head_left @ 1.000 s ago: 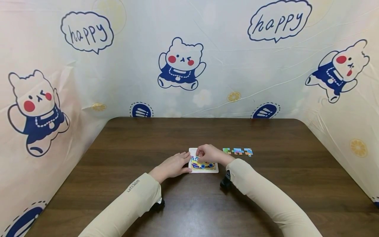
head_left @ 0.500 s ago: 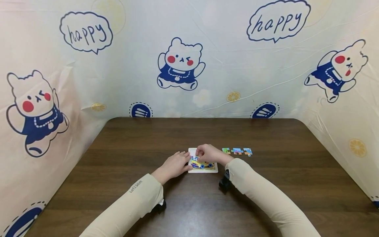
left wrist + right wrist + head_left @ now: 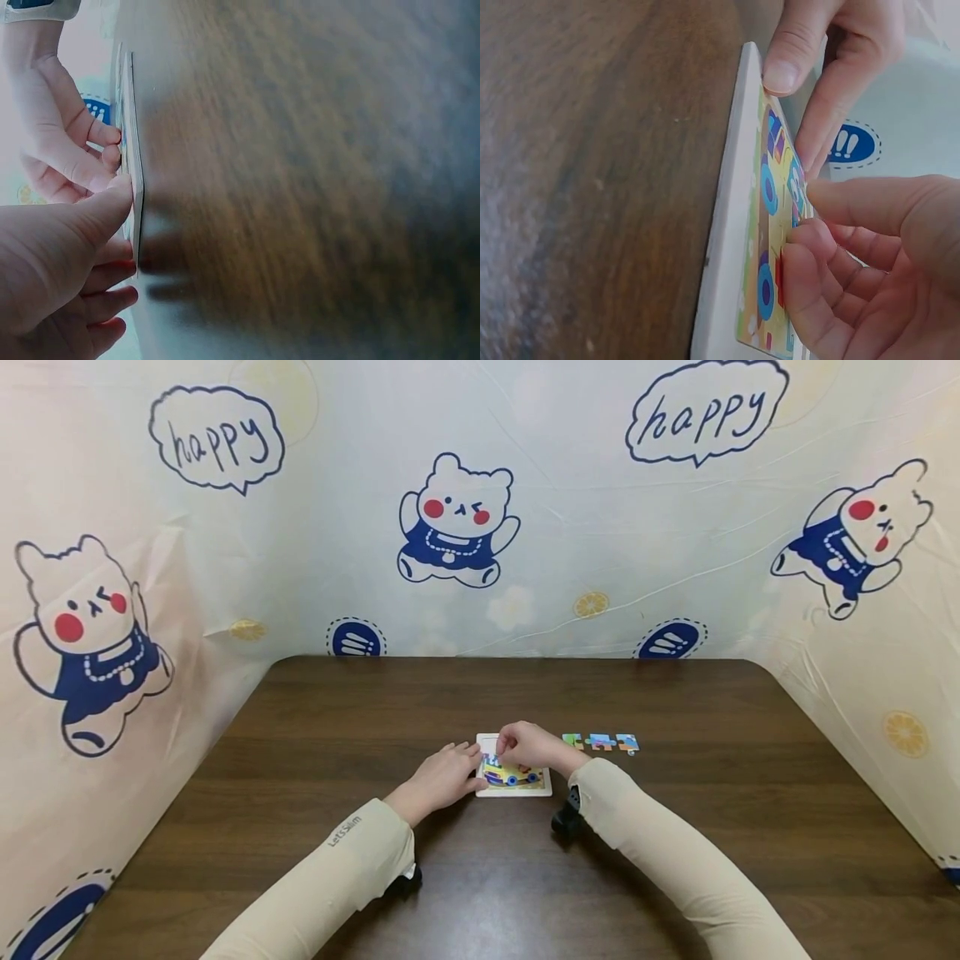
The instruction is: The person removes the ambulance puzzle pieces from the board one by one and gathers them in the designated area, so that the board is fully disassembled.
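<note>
From the head camera we see a small white puzzle tray [image 3: 517, 789] lying near the middle of the dark wooden table [image 3: 675, 827]. Our left hand [image 3: 442, 777] rests at its left edge, fingers fairly straight, steadying it. Our right hand [image 3: 528, 745] hovers over the tray's far part, fingertips bunched together; it seems to pinch a puzzle piece, though the piece itself is hidden here. Three loose pieces [image 3: 600, 742] lie in a row just right of the tray. From the left wrist we see the tray edge-on [image 3: 135, 172], the left thumb [image 3: 105, 214] touching its rim and the right hand's fingers [image 3: 90, 135] curled beyond. From the right wrist the right hand's fingers [image 3: 817, 255] curl onto the coloured picture [image 3: 769, 225], pressing or pinching something against it; which, we cannot tell. The left thumb [image 3: 791, 56] presses the tray's rim. We judge that a piece pushed down crooked could jam or lift its neighbours, and the tray could slide if the left hand eases its pressure.
</note>
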A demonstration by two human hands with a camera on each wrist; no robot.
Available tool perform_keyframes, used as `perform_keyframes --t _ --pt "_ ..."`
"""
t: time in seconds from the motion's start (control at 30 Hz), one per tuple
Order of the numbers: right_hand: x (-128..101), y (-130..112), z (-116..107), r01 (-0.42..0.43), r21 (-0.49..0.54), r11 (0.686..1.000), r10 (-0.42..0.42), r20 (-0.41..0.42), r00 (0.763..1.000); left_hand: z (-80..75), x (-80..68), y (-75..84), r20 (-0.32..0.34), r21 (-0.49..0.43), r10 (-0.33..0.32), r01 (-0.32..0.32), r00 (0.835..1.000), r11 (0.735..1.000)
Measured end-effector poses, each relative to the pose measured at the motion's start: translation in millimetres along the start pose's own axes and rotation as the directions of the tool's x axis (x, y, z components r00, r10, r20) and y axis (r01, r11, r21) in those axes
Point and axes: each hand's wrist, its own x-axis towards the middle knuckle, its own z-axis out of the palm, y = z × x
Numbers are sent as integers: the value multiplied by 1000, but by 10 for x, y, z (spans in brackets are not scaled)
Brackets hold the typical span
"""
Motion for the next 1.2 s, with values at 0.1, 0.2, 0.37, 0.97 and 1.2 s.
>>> perform_keyframes --t 0.1,0.2,0.37,0.97,1.2 --pt "-1 -20 5 -10 -11 1000 10 -8 1000 -12 -3 -1 -11 -2 10 -10 1000 1000" --pt "-4 -28 18 -18 -16 1000 18 -11 1000 -5 -6 -2 -12 -7 13 -13 1000 1000" --pt "-2 -32 26 -31 -4 1000 31 -8 999 7 -9 0 -11 -9 10 -10 1000 1000" --pt "-18 20 -70 -37 168 985 29 51 998 22 10 -16 -25 18 20 -20 999 1000" --pt "-55 -12 -89 -41 170 985 31 64 997 22 10 -16 -27 6 21 -21 999 1000"
